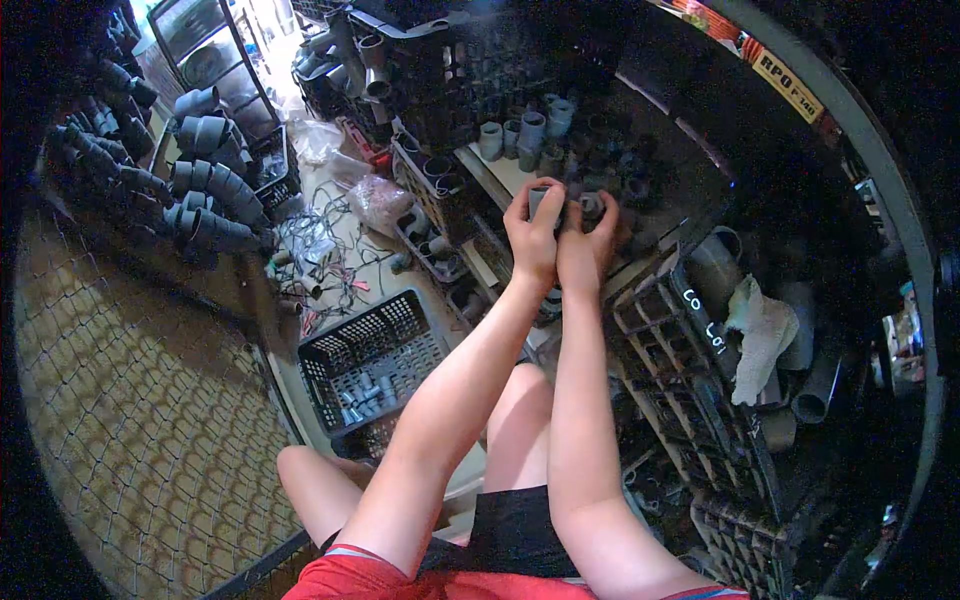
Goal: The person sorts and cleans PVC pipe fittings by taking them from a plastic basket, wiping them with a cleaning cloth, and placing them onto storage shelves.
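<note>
Left hand [535, 228], fingers closed on a grey fitting [537, 203], lies just beside the right hand [585, 243], fingers curled around a second fitting [591, 207] to its right, both nearer than the standing fittings [532, 130], held long axes indeterminable.

One grey fitting [541, 203] is in the left hand [535, 238], one hollow piece [590, 207] in the right hand [582, 245]. One black basket [317, 382] holds small pieces [376, 394], too jumbled to count.
</note>
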The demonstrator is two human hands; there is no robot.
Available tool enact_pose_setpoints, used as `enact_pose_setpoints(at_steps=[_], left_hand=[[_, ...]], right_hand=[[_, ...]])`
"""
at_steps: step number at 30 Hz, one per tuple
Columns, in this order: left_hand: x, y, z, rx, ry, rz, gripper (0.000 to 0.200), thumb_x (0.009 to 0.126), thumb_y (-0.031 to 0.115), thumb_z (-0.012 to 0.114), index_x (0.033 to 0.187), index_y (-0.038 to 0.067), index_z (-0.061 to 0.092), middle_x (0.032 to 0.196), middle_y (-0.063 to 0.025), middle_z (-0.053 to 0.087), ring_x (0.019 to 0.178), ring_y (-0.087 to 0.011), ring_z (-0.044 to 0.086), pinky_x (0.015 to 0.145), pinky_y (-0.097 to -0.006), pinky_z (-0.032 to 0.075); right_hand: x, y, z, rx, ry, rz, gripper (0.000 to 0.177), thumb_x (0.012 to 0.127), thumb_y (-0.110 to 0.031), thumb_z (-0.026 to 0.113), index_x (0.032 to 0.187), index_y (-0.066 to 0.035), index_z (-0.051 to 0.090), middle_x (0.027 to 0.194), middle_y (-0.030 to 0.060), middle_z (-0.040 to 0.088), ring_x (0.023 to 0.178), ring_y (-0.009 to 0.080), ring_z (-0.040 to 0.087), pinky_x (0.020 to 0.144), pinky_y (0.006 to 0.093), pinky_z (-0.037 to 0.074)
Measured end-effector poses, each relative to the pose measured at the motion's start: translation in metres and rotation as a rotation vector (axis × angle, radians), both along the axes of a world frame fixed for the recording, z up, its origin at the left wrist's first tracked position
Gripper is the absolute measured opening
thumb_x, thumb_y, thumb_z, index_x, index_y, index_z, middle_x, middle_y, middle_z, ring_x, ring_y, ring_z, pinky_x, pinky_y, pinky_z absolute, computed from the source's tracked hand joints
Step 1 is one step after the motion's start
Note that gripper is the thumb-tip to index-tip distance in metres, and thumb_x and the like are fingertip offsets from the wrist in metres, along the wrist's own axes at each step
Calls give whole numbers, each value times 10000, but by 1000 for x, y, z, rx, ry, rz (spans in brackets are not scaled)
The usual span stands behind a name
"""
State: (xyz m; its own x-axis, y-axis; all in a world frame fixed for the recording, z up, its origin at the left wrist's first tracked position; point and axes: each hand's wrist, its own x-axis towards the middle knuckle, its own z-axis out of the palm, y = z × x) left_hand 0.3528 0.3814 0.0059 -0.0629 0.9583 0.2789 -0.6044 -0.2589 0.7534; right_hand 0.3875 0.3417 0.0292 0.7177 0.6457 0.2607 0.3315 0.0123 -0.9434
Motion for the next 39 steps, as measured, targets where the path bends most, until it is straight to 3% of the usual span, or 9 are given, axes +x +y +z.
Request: enact_pose_setpoints(at_steps=[9,12,14,18,22,28,32,35,39], left_hand=[[-47,-30,18,218,-37,72,305,847,292,618,949,5,618,1025,-124,638,997,-218,571,941,-362,419],[-99,-51,14,354,-68,88,361,830,359,666,906,10,612,1003,-130,599,1015,-242,554,948,-385,401],[-138,-66,-3,237,-142,45,460,814,456,714,910,18,611,997,-109,563,1032,-245,546,956,-401,396],[-227,-73,-91,-101,-233,-43,382,887,394,630,1007,34,586,1056,-130,590,1052,-244,576,959,-386,437],[-308,-52,-199,-616,-496,-99,274,943,362,580,993,93,594,997,-84,632,965,-222,639,763,-424,586],[-385,-19,-342,-1153,168,-87,378,881,454,642,993,96,591,975,-69,574,973,-266,593,694,-558,588],[-384,-33,-437,-1352,418,-158,551,829,521,672,1147,75,617,1109,-86,581,972,-272,588,608,-483,603],[-365,-40,-473,-1413,402,-144,587,823,527,680,1166,53,623,1128,-103,616,967,-308,628,654,-567,565],[-343,-57,-558,-1258,902,-133,618,793,544,689,1114,18,642,1055,-168,665,909,-371,659,760,-510,554]], right_hand=[[-2,-1,-36,182,-163,-37,347,965,-325,586,1140,-49,469,1122,142,524,1028,252,515,962,389,385],[-55,-27,-17,328,148,154,294,975,-203,471,1219,-40,477,1209,112,494,1112,210,468,979,371,385],[-108,-46,-6,341,545,338,399,982,-237,415,1312,-15,447,1298,106,465,1166,223,466,1022,378,364],[-161,-47,-113,-2,527,475,343,958,-162,553,1289,-84,504,1218,71,516,1124,184,493,981,328,392],[-208,-32,-197,-391,776,552,304,922,-160,638,1212,-123,555,1043,14,582,844,105,563,609,256,479],[-243,-3,-355,-888,388,725,387,916,-345,653,1207,-108,560,977,61,606,681,101,581,448,279,438],[-236,-14,-491,-972,17,865,480,951,-392,511,1279,-42,516,1113,246,646,1062,368,619,840,446,510],[-238,-17,-551,-1085,-95,914,497,916,-329,516,1301,-15,507,1189,307,599,1135,440,570,963,470,448],[-240,-20,-584,-1231,-252,1066,539,848,-316,562,1309,-40,526,1203,315,584,1150,452,551,1011,483,416]])
